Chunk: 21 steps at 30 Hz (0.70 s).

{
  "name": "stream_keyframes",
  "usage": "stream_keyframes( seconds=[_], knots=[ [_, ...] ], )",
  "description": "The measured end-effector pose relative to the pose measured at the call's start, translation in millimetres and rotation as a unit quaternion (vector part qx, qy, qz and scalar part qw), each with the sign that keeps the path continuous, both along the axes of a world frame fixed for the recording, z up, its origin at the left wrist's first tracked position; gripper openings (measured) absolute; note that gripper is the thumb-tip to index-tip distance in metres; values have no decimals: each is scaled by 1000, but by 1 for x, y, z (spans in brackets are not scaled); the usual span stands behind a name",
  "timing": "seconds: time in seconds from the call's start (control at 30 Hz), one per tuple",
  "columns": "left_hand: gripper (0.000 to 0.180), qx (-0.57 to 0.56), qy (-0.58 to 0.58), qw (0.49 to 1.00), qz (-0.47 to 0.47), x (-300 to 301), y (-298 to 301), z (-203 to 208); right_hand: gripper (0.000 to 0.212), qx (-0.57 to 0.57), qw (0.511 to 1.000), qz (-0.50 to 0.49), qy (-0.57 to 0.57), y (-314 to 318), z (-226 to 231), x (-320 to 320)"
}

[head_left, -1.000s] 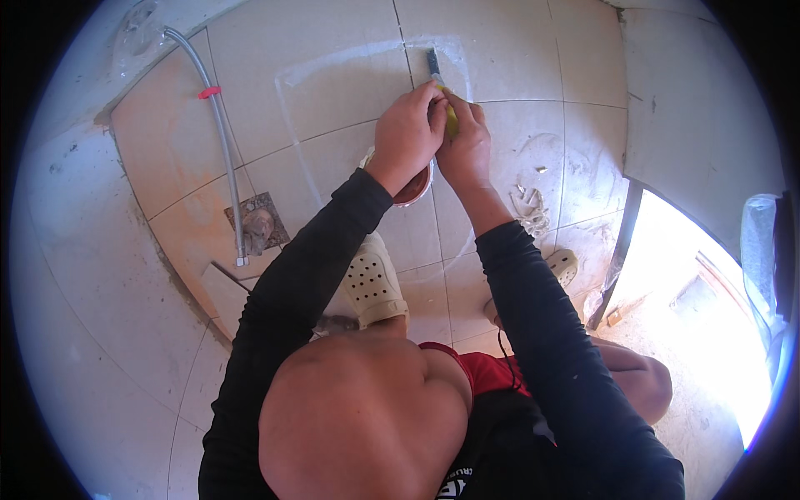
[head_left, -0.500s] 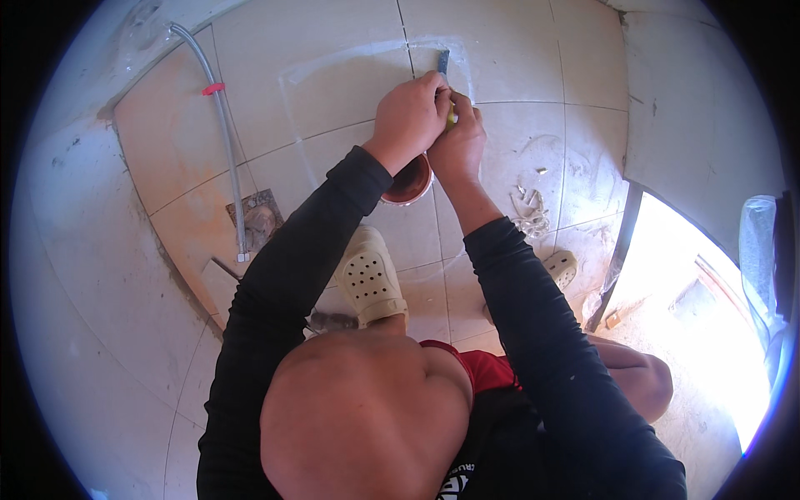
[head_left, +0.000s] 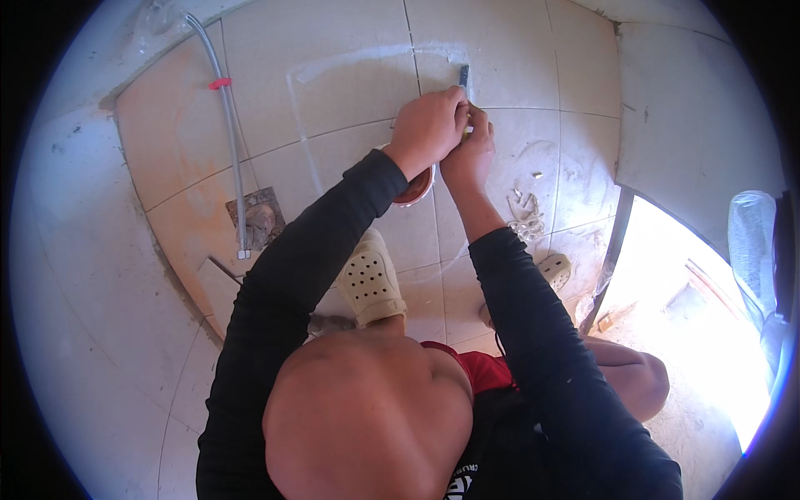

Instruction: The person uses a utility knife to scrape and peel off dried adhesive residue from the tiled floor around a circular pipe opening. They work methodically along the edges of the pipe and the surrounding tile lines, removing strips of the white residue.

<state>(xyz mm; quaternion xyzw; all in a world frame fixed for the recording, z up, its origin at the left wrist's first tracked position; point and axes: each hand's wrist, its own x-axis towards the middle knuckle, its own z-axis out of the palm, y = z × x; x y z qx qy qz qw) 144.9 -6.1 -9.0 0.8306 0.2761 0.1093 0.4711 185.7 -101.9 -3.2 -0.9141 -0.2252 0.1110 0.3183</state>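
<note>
Both hands are closed close together on a narrow tool with a flat dark blade point(head_left: 464, 75) and a bit of yellow-green at its handle. My left hand point(head_left: 427, 125) grips it nearer the blade. Just behind, my right hand point(head_left: 469, 154) is closed round the yellow-green part, mostly hiding it. The blade tip points away from me, at the corner of a whitish outline point(head_left: 354, 57) marked on the floor tiles. Below my wrists a round reddish-brown pipe opening point(head_left: 414, 193) with a pale rim shows, partly covered by my left forearm.
A grey flexible hose point(head_left: 229, 125) with a red band lies at the left, ending by a rough square hole point(head_left: 257, 215). Curled pale scraps point(head_left: 525, 212) lie on the right-hand tiles. My cream clog point(head_left: 369, 279) is near the opening. A bright doorway point(head_left: 667, 275) is at the right.
Both hands and the tool have shifted slightly right and lower in the picture. The grip looks the same, and the view has tilted a little.
</note>
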Motion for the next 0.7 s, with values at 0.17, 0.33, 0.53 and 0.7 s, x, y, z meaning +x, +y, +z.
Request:
stream_keyframes(
  seconds=[0.17, 0.33, 0.53, 0.7],
  knots=[
    [21, -13, -63, 993, 99, -20, -14, -4, 40, 39, 996, 85, -11, -6, 3, 0],
    [20, 26, -82, 988, 129, -22, -1, -11, 39, 33, 994, 101, 7, 8, 2, 3],
    [18, 18, -60, 993, 103, -11, 12, -14, 38, 34, 994, 106, -17, 18, -11, 15],
    [17, 29, -54, 995, 83, -6, 15, -14, 42, 5, 997, 78, -20, 17, -16, 12]
  ],
)
